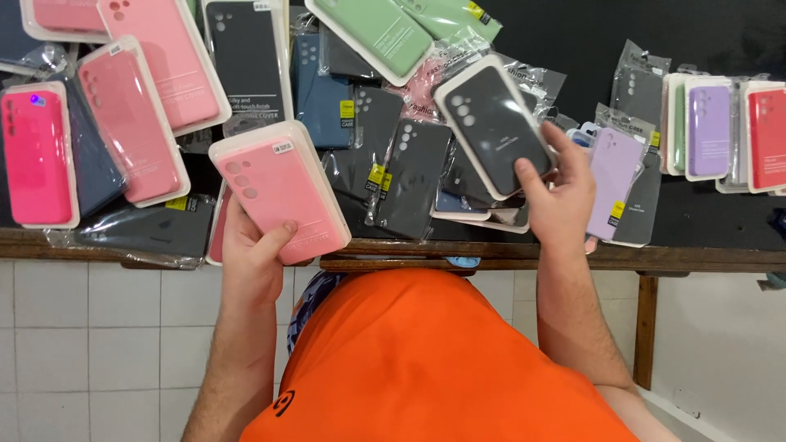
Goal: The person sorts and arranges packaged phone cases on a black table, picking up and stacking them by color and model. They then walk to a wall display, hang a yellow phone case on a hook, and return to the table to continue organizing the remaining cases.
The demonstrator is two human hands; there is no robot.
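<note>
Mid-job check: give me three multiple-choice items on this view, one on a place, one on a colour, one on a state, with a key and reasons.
1. Where is the purple boxed case?
A. far right of the table
B. far left of the table
C. on the floor

2. What colour is the boxed case in the left hand?
A. green
B. pink
C. black

3. How is the black boxed case held?
A. lying untouched
B. pinched by both hands
C. gripped by the right hand

Key: 1 A, it sits beside the red case at the right edge. 2 B, its front is plainly pink. 3 C, the right thumb and fingers clasp its lower end.
</note>
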